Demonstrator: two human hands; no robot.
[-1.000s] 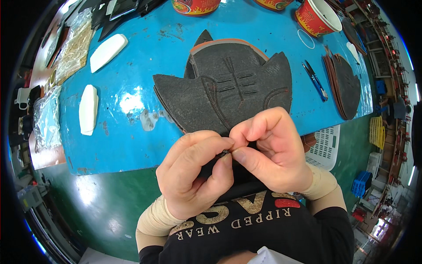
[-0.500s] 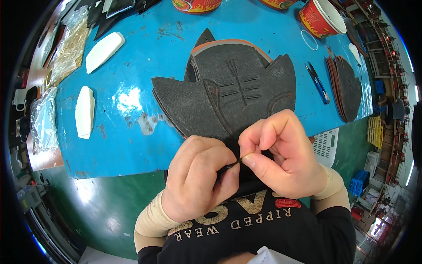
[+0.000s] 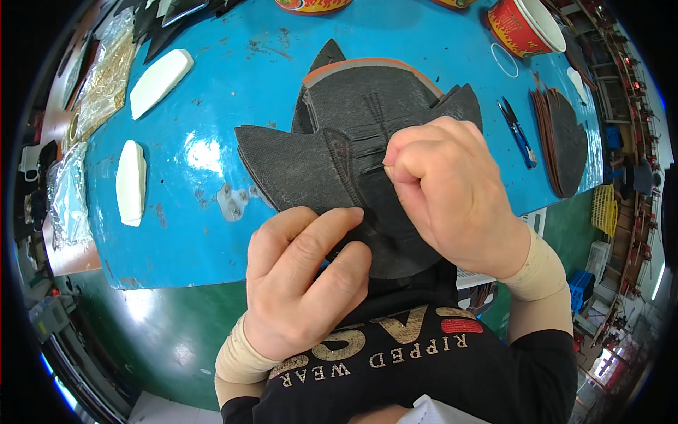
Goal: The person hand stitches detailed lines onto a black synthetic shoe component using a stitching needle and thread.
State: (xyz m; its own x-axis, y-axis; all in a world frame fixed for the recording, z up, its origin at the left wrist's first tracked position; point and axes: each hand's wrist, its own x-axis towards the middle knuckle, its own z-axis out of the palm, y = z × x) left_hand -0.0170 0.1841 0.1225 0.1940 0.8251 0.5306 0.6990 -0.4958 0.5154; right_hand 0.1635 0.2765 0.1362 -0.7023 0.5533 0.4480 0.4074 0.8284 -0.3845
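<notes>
A stack of dark grey leather shoe uppers [image 3: 282, 152] with stitched seams and cut slits lies at the table's front edge, the near end overhanging toward my lap. An orange-brown edge shows along the stack's far curve. My left hand [image 3: 304, 275] is curled at the near left side of the top piece, its fingertips on the leather and the piece's edge between finger and thumb. Above the slits, my right hand [image 3: 452, 191] is closed in a pinch with its back up. Whatever it pinches is too small or hidden to make out.
Blue-handled thread snips [image 3: 517, 133] lie right of the stack, beside more dark leather pieces [image 3: 563, 141]. Two white pads [image 3: 131, 184] rest on the left. A red paper tub [image 3: 519, 28] and a white ring [image 3: 504, 61] are at the far right, plastic bags [image 3: 70, 198] at the far left.
My hands were together over the front edge, pinching a thin dark strand. They have parted: the right has moved up over the slits, the left slightly down, and more of the near leather shows.
</notes>
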